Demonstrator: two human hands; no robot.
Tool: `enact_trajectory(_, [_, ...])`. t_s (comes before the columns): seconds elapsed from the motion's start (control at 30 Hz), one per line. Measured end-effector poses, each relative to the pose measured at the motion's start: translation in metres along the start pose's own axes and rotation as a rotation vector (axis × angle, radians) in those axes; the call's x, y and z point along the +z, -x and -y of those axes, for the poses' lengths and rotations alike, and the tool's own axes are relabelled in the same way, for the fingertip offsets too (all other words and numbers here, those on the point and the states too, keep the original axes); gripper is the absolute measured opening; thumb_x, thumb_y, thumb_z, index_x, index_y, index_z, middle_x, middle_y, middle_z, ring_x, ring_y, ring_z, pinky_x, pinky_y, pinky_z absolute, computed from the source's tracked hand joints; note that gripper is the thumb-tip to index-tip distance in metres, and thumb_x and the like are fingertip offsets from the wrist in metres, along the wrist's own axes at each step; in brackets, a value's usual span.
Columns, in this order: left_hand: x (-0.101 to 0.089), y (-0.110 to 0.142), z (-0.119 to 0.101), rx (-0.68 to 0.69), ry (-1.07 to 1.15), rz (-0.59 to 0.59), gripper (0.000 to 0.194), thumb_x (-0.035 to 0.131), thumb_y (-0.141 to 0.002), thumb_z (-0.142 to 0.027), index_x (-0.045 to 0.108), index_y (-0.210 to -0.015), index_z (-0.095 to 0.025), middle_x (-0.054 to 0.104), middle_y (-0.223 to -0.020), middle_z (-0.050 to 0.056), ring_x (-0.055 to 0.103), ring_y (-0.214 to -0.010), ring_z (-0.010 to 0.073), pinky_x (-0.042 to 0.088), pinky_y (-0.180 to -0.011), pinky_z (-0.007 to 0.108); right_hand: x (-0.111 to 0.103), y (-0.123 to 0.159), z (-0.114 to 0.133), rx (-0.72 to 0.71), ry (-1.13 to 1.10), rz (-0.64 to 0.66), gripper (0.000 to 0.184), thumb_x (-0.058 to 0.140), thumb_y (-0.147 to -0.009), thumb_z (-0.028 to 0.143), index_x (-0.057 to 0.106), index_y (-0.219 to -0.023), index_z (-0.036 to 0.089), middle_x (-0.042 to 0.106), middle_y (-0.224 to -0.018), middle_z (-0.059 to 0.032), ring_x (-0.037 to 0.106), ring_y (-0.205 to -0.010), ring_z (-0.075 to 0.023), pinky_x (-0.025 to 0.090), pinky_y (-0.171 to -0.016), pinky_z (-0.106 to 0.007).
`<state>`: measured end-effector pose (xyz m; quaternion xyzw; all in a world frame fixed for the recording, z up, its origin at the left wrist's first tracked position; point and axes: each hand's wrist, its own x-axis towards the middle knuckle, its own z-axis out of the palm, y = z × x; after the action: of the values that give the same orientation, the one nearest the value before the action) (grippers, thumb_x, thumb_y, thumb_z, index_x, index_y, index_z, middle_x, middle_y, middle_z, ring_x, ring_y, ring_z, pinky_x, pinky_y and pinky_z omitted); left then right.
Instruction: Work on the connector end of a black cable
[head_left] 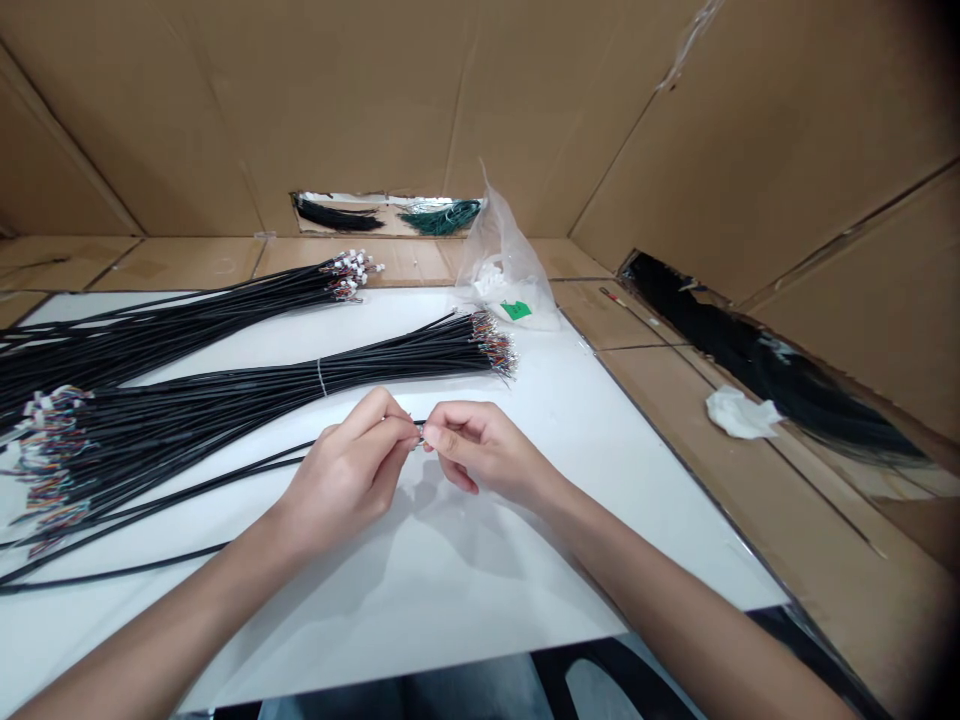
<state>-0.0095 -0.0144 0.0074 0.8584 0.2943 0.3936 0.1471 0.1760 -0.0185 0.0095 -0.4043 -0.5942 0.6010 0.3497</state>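
My left hand [360, 450] is closed in a pinch near the end of a black cable [281, 462], where thin wires show between the fingertips. Facing it, my right hand [469, 445] pinches at the same wire ends; whatever small part sits in its fingers is too small to make out. Just beyond the hands lies a tied bundle of black cables [300, 385], with bare coloured wire tips on the right and white connectors at its left end. Another black cable [142, 565] lies loose on the table by my left forearm.
A second cable bundle [225, 305] with white connectors lies farther back on the white table [652, 540]. Behind stands a clear plastic bag [517, 260] of white pieces with a green label. Cardboard walls surround the table; a crumpled white wad [742, 412] lies on the right.
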Motion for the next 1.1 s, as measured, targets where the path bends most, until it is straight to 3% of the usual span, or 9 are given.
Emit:
enact_trajectory(0.13, [0.002,0.000,-0.002,-0.032,-0.021,-0.021,0.016,0.048,-0.087,-0.003,0.056,-0.083,-0.016,0.051,-0.080,0.002,0.049,-0.068,0.0102,0.042,-0.057,0.021,0.006,0.003,0.002,-0.033,0.073,-0.078,0.032,0.056,-0.085,0.044,0.049,-0.069,0.018,0.041,-0.044,0.0075,0.037,-0.038,-0.0070,0.026,-0.040,-0.020])
enact_trajectory(0.33, [0.004,-0.002,-0.005,-0.063,-0.010,-0.062,0.017,0.047,-0.086,-0.003,0.055,-0.078,-0.016,0.049,-0.076,0.002,0.050,-0.067,0.0107,0.042,-0.056,0.022,0.018,0.005,0.000,-0.234,0.398,-0.272,0.030,0.050,-0.090,0.031,0.046,-0.063,0.018,0.042,-0.056,0.0034,0.037,-0.051,-0.0094,0.029,-0.049,-0.023])
enact_trajectory(0.43, [0.005,-0.003,-0.005,-0.067,-0.007,-0.071,0.017,0.048,-0.086,-0.002,0.056,-0.077,-0.015,0.049,-0.075,0.002,0.049,-0.067,0.0108,0.042,-0.056,0.022,0.020,0.005,-0.002,-0.285,0.445,-0.314,0.030,0.050,-0.089,0.029,0.046,-0.062,0.018,0.041,-0.058,0.0027,0.037,-0.054,-0.0097,0.029,-0.050,-0.024])
enact_trajectory(0.63, [0.002,-0.005,-0.005,-0.111,0.054,-0.047,0.016,0.050,-0.087,-0.005,0.060,-0.079,-0.015,0.054,-0.079,0.003,0.051,-0.070,0.0104,0.044,-0.059,0.021,0.010,0.001,-0.002,-0.078,0.115,-0.154,0.029,0.054,-0.087,0.040,0.051,-0.069,0.018,0.043,-0.047,0.0067,0.038,-0.039,-0.0074,0.027,-0.040,-0.021])
enact_trajectory(0.77, [-0.002,-0.007,-0.005,-0.179,0.131,-0.026,0.013,0.052,-0.086,-0.010,0.063,-0.079,-0.014,0.056,-0.086,0.005,0.052,-0.064,0.0084,0.044,-0.052,0.019,0.003,-0.003,-0.006,-0.059,-0.016,-0.093,0.031,0.056,-0.086,0.044,0.053,-0.070,0.017,0.046,-0.042,0.0073,0.037,-0.034,-0.0064,0.028,-0.038,-0.020])
enact_trajectory(0.9, [-0.002,-0.006,-0.003,-0.208,0.141,-0.027,0.012,0.053,-0.085,-0.011,0.063,-0.079,-0.014,0.055,-0.088,0.004,0.053,-0.062,0.0074,0.044,-0.050,0.018,0.001,-0.004,-0.009,-0.056,-0.035,-0.097,0.031,0.056,-0.086,0.043,0.053,-0.071,0.017,0.048,-0.042,0.0067,0.038,-0.034,-0.0063,0.029,-0.039,-0.019])
enact_trajectory(1.1, [0.003,-0.003,-0.001,-0.111,0.106,-0.064,0.014,0.052,-0.086,-0.009,0.063,-0.080,-0.015,0.055,-0.084,0.004,0.050,-0.064,0.0090,0.043,-0.053,0.021,0.006,-0.002,-0.004,-0.081,0.041,-0.140,0.030,0.056,-0.086,0.042,0.052,-0.069,0.017,0.045,-0.043,0.0074,0.037,-0.036,-0.0065,0.027,-0.040,-0.020])
